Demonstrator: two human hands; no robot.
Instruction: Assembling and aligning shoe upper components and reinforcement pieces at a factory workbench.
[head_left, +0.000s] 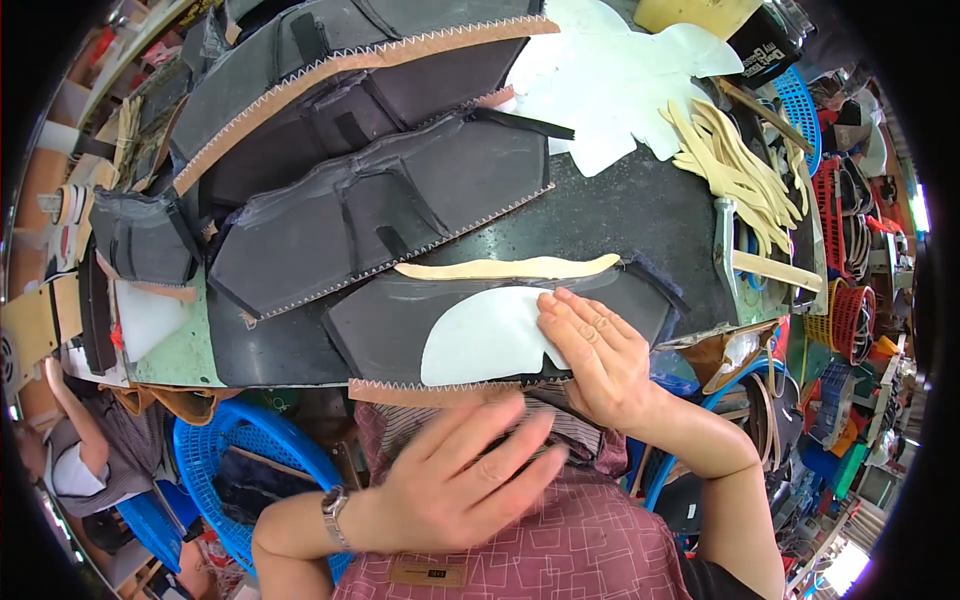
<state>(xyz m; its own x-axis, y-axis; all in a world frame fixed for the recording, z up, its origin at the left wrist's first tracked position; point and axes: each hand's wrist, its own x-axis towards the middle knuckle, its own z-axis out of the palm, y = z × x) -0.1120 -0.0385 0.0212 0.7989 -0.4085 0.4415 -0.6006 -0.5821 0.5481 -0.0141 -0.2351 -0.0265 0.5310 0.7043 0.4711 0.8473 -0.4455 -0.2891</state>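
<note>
A dark grey shaped panel [385,325] lies at the table's near edge, with a brown strip [430,397] zigzag-stitched along its lower side. On it rests a white half-moon piece [480,335]. My right hand [600,360] lies over the right end of this piece, its fingers extended close together and flat; its thumb is hidden. My left hand [480,470] hovers empty below the stitched edge, fingers spread and blurred by motion. A wavy cream strip [510,268] runs along the panel's upper edge.
More stitched dark panels [400,200] overlap behind. White sheet pieces [610,80] and a pile of cream strips [735,165] lie far right, near a hammer [765,268]. A blue basket [225,450] stands below the table; another person's arm [80,415] shows at left.
</note>
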